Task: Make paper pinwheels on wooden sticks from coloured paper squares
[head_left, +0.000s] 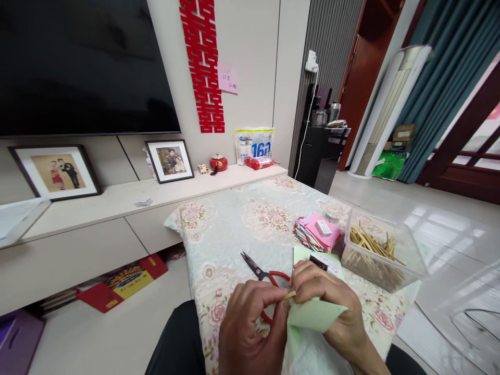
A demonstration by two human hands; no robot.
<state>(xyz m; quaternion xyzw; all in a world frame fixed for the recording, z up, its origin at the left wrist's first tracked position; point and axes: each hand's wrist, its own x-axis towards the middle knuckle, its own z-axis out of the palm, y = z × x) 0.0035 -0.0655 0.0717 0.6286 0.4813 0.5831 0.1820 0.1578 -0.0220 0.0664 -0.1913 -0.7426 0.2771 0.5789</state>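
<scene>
My left hand (253,323) is closed, pinching a short tan stick (289,295) between thumb and forefinger. Opposite it, my right hand (332,294) is closed around a pale green piece of paper (317,315), its fingertips at the stick's other end. How far the stick runs under those fingers is hidden. Just behind both hands lie scissors (255,267) with red handles, blades apart and pointing away to the left; my hands partly cover the handles. Some whitish translucent plastic (318,357) shows below the paper.
A clear plastic box (416,263) of thin tan sticks (375,245) stands to the right on the flowered tablecloth (226,234). Left of it are a stack of coloured paper squares (308,237) with a small white box (323,227) on top, and a clear round roll (333,214).
</scene>
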